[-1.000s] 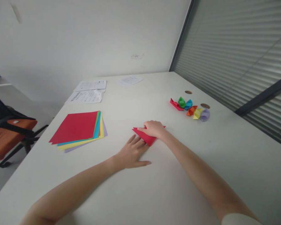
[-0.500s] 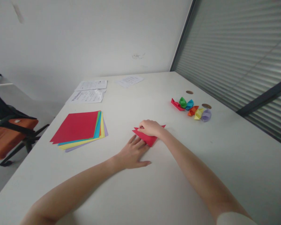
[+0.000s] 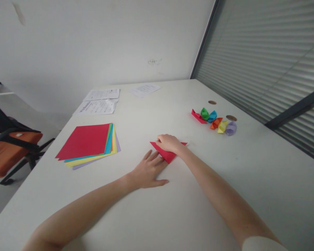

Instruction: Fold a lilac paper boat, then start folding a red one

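A red sheet of origami paper [image 3: 168, 157], folded into a triangle, lies on the table with one corner toward me. My right hand [image 3: 169, 143] is curled on its upper edge, fingers closed against the paper and covering its middle. Flat on the table, my left hand [image 3: 150, 170] is spread out with the thumb apart. Its fingertips touch the paper's lower left side, and some of them are hidden under it.
To the left lies a fanned stack of coloured paper [image 3: 85, 141], red on top. Several small folded paper boats [image 3: 216, 122] stand at the right, near two round holes in the white table [image 3: 136, 216]. Printed sheets [image 3: 98, 106] lie farther back; an orange chair [image 3: 13, 150] stands beyond the left edge.
The red paper's two separate left points now lie together as one, and its right tip shows slightly farther right. My right hand has shifted slightly; my left hand stays in place.
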A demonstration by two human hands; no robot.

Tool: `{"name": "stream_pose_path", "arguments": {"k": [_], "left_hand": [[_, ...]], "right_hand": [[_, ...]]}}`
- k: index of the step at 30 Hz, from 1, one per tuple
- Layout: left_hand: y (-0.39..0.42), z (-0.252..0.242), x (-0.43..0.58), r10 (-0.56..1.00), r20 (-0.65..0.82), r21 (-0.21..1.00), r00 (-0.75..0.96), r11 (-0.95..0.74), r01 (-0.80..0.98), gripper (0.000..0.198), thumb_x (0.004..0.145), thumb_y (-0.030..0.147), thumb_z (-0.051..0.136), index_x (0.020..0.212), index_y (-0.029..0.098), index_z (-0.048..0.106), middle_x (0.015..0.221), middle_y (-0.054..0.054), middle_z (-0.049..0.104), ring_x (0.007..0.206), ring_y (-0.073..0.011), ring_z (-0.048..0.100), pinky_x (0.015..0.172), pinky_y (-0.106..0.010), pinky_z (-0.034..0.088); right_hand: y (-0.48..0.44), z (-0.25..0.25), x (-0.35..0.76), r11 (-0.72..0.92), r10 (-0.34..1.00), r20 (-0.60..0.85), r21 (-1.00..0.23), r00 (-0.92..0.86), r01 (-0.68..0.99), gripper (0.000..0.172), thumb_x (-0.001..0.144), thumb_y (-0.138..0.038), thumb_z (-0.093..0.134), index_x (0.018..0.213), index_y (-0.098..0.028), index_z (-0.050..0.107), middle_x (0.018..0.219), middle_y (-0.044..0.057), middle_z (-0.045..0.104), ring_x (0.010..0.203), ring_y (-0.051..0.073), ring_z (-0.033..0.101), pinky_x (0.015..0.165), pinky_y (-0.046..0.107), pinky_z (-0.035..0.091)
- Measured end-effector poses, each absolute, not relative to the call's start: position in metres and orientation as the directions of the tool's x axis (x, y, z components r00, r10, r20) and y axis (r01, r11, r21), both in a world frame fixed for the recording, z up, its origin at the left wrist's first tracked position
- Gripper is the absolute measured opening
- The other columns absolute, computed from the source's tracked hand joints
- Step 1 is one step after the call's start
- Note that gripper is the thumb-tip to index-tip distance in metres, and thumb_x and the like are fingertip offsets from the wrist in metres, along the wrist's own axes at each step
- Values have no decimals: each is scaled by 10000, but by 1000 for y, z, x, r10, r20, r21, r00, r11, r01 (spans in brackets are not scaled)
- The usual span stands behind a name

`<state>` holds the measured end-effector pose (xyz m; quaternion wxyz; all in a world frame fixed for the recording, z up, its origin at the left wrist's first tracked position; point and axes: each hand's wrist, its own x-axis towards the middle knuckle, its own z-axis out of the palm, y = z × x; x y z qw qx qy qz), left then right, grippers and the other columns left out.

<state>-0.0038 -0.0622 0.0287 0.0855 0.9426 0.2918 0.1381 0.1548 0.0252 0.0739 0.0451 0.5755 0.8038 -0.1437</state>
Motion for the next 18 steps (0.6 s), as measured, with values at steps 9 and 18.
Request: {"name": "stream_pose_path", "arguments": {"k": [9, 18], "left_hand": [[-61, 30, 0, 572, 210, 230, 793, -817, 529, 655, 831, 621, 526, 1327, 193, 508, 1244, -112, 592, 1239, -322, 469, 1119, -547, 270], [-63, 27, -1, 578, 224, 227, 785, -814, 535, 677, 818, 603, 558, 1359, 202, 488, 1269, -102, 585, 1254, -323, 455, 1139, -532, 253]], "right_hand": [[29, 60, 155, 320, 928, -169, -97, -332, 943, 362, 972, -353, 340, 1052, -181, 648, 1053, 141, 714, 969, 250, 670, 807, 331, 453], [27, 55, 151, 310, 936, -152, -76, -318, 948, 480, 954, -538, 354, 1034, -183, 666, 1012, 141, 725, 950, 266, 682, 789, 341, 482]]}}
